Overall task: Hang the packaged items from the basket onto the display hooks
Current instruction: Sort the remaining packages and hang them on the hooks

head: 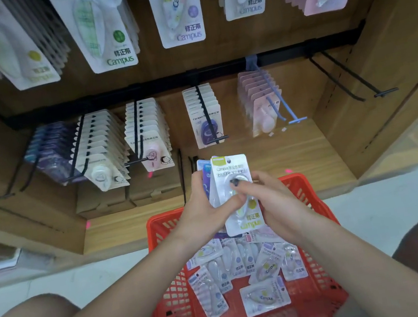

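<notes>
A red plastic basket [171, 299] sits on the floor between my knees, with several white correction-tape packs [266, 297] lying flat in it. Above the basket I hold a small stack of packs [227, 166] upright; the front one is white with a yellow-green label. My left hand [203, 209] grips the stack from the left, thumb across the front. My right hand [271, 200] holds the front pack from the right, fingers on its blister. Black display hooks [205, 111] on a black rail carry rows of similar packs.
Two bare black hooks [356, 82] stick out at the right end of the rail. A pale blue hook [281, 106] holds pink packs. Brown cartons [127, 195] stand on the wooden shelf under the left hooks. An upper row of larger packs [179, 10] hangs overhead.
</notes>
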Tool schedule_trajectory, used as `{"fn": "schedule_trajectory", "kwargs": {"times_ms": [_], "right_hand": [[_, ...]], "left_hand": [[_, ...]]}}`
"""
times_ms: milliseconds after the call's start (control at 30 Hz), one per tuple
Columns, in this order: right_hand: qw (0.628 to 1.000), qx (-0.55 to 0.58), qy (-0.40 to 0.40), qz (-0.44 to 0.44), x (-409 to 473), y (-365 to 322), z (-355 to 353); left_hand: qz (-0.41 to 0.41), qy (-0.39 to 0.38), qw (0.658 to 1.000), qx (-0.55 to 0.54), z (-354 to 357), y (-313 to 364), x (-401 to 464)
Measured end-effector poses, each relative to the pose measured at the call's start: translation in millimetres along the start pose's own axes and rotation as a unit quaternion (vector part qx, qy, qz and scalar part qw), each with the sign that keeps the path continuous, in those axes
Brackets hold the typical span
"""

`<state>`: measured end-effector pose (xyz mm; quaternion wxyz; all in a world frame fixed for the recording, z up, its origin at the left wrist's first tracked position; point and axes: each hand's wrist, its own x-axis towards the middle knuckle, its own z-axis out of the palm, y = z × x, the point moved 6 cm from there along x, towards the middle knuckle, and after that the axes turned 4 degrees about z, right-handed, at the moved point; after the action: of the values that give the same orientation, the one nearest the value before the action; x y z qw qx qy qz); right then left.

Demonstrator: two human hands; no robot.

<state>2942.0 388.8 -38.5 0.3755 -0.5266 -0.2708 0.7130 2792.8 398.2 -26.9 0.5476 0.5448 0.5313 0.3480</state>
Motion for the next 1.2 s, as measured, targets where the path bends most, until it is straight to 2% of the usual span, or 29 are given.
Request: {"fn": "schedule_trajectory", "kwargs": {"times_ms": [233,400,667,967,1200], "right_hand": [[0.995,0.064,-0.077,0.012,-10.9,5.5,13.8],[0.994,0.087,-0.064,0.021,-14.1,11.6,11.5],[0.997,0.052,-0.049,-0.003,-25.9,8.6,19.8],[0.998,0.014,-0.04,-0.04,-33.3,-9.0,29.9],[0.989,-0.064,-0.125,-0.049,-51.9,-52.9,75.2]], "left_hand": [[-0.02,0.008,0.998,-0.063,-8.7,2.1,-16.0],[-0.029,0.031,0.997,-0.068,-12.3,-2.1,-20.1],[-0.028,0.041,0.996,-0.077,-20.2,-1.0,-35.3],[-0.035,0.111,0.987,-0.111,-56.0,7.3,-59.6],[0.046,0.147,0.986,-0.064,-117.5,47.0,-102.1]]}}
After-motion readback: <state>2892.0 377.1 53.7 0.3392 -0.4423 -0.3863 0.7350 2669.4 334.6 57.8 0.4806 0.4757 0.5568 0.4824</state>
